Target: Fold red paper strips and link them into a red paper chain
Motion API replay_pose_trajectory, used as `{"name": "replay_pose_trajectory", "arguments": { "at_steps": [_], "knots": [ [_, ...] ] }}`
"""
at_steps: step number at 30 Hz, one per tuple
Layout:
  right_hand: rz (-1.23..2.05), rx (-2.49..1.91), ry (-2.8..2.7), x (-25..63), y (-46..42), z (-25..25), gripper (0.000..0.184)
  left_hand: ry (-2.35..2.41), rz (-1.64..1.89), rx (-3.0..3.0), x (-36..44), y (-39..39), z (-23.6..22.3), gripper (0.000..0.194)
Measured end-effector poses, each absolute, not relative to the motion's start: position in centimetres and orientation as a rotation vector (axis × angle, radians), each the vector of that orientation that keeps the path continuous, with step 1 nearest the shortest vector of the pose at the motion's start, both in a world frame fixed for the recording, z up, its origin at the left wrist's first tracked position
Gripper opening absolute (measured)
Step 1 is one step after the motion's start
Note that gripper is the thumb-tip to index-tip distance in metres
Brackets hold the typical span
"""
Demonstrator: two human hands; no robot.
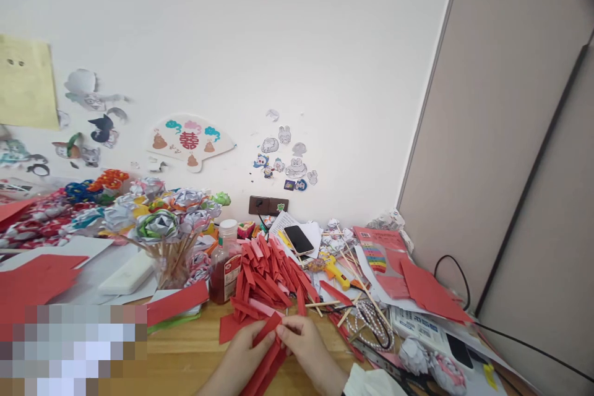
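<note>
Low over the wooden table, my left hand (244,352) is closed around a folded red paper strip (265,366). My right hand (307,344) pinches the same strip near its upper end, and the fingertips of both hands almost meet there. Just beyond my hands lies a big heap of folded red paper strips (271,269), a few of them pinkish. A flat red piece of paper (227,328) rests on the table beside my left hand. My fingers cover part of the held strip.
Left of the heap stands a bottle of dark red liquid (221,272), near a holder of sticks (171,263) with paper flowers. Behind the heap lies a phone (299,239). To the right are a yellow glue gun (335,271), a bead string (369,325) and red paper sheets (431,291).
</note>
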State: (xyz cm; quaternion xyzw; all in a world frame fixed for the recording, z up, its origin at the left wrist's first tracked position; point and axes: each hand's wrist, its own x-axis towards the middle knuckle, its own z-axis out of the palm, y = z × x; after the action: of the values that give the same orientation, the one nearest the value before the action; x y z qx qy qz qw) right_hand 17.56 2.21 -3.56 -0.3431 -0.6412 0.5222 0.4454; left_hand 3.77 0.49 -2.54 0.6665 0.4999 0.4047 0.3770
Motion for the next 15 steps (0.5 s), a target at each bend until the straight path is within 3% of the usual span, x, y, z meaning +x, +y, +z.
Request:
{"name": "replay_pose_trajectory", "arguments": {
  "at_steps": [15],
  "knots": [
    [1.319, -0.824, -1.554, 17.74, 2.11, -3.58, 0.030, 1.294, 1.028, 1.709, 3.86, 0.05, -1.92, 0.028]
  ]
}}
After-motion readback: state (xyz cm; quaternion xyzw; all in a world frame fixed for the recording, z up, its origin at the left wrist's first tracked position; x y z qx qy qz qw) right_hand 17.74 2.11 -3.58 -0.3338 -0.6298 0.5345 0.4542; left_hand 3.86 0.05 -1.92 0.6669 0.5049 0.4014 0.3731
